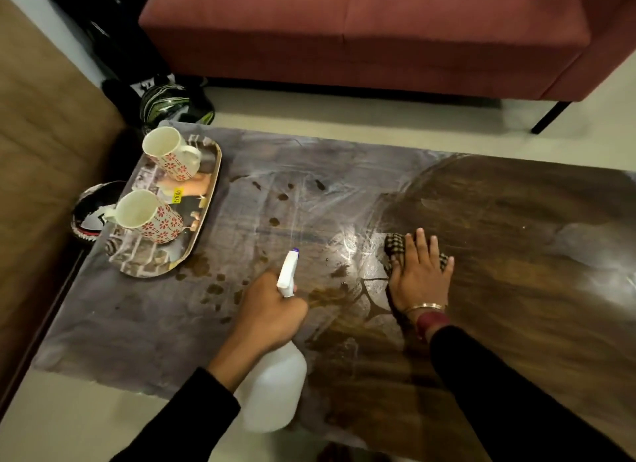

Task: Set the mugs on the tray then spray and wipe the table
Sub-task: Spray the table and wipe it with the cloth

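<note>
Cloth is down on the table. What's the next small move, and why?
Probably slide the right hand and its checked brown cloth leftward: the wooden table looks wiped dark beyond it, but grey film and wet drops remain to its left.

Dim, soft-focus view; glare on the wet table (pixel 344 200), edges warped.

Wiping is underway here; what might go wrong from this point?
1. Grey film lies beside the tray; the right hand wiping the cloth there may nudge it and its mugs off the table edge nearby.
2. The left hand grips the spray bottle, so nothing steadies the tray.
</note>
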Action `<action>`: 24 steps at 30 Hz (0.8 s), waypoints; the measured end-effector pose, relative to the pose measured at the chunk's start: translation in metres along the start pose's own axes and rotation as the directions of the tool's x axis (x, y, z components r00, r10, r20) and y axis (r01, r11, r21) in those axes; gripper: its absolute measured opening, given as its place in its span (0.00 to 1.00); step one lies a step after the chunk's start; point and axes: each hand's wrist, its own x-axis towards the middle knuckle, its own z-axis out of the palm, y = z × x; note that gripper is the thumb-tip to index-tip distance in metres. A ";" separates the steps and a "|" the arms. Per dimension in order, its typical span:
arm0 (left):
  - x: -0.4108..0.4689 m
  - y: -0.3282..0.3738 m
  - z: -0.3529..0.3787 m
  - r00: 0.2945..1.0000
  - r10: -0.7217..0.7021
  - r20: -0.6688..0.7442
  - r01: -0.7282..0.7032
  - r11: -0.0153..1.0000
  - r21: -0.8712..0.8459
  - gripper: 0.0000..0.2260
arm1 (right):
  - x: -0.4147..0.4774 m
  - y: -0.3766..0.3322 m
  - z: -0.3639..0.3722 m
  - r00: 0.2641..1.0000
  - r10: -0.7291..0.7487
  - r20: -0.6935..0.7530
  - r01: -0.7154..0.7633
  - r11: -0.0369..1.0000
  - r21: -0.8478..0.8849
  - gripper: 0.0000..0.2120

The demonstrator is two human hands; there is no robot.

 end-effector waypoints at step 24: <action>0.028 0.032 0.011 0.999 -0.044 -0.019 0.040 0.985 -0.168 0.15 | -0.052 -0.110 0.040 0.571 -0.767 0.292 0.804 0.595 -0.011 0.30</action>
